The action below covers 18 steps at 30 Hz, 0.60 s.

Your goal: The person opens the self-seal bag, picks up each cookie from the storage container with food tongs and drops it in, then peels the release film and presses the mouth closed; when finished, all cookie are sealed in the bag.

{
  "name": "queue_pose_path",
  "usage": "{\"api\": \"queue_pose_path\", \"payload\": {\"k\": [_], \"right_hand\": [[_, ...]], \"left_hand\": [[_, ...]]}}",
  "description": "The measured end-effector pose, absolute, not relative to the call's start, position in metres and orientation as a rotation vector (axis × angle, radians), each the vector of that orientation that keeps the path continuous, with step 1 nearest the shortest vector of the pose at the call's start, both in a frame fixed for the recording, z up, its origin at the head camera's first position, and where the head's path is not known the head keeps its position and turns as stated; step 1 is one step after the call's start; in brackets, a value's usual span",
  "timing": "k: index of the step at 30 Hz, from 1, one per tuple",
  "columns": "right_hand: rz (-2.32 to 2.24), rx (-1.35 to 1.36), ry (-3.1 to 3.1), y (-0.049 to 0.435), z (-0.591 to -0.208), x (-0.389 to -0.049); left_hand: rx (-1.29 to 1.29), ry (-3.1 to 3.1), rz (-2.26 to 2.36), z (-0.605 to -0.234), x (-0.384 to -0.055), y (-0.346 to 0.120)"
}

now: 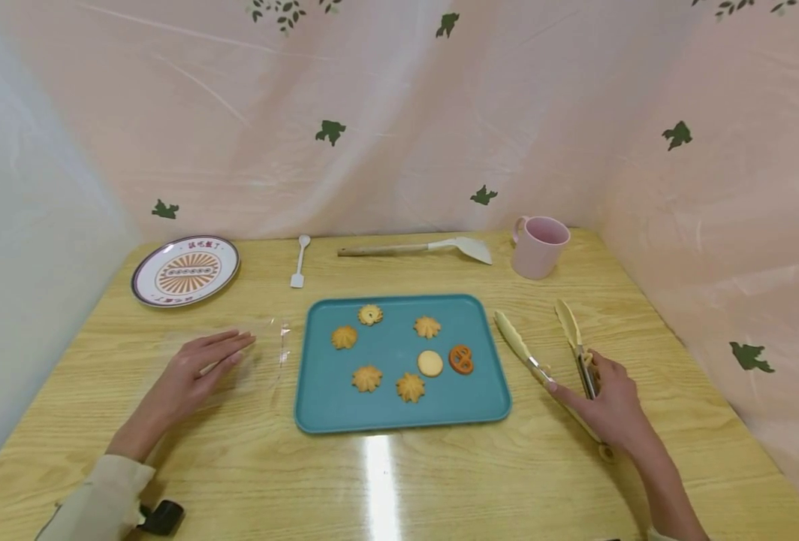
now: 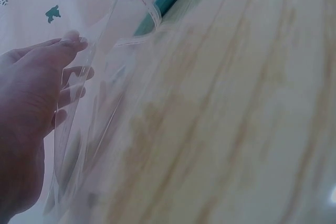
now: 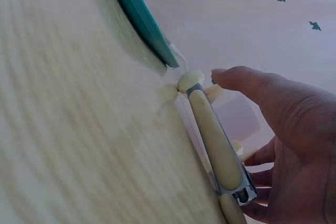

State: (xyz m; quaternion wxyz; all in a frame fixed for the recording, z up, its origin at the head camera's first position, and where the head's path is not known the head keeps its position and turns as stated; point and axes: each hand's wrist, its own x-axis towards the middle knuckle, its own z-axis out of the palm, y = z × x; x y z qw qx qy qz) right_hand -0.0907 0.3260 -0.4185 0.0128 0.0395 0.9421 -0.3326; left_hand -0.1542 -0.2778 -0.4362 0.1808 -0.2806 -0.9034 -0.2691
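On the left, my left hand [image 1: 200,370] lies over a clear plastic bag [image 1: 283,353], its fingers nearly straight. In the left wrist view, several fingertips show through the bag [image 2: 134,3]. My right hand [image 1: 609,406] spreads around the beige-and-metal tongs [image 1: 524,346], which lie spread apart on the table right of the tray. The right wrist view has the thumb stretched out, apart from the tongs' handle [image 3: 215,140], with the other fingers behind it. Between the hands, a teal tray [image 1: 332,413] bears several cookies [image 1: 410,387] and a pretzel [image 1: 461,359].
A patterned plate [image 1: 217,282] sits at the back left, beside a small white spoon-like utensil [image 1: 300,259]. A spatula with a wooden handle [image 1: 399,249] lies behind the tray. At the back right stands a pink mug [image 1: 535,252]. Fabric walls border the wooden table [image 1: 291,481].
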Motion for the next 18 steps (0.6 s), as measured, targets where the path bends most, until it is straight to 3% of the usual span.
{"api": "queue_pose_path", "payload": {"k": [18], "right_hand": [[-0.836, 0.295, 2.968, 0.3156, -0.4245, -0.0910]], "left_hand": [[-0.802, -2.555, -0.778, -0.4374, -0.1540, -0.2789]]}}
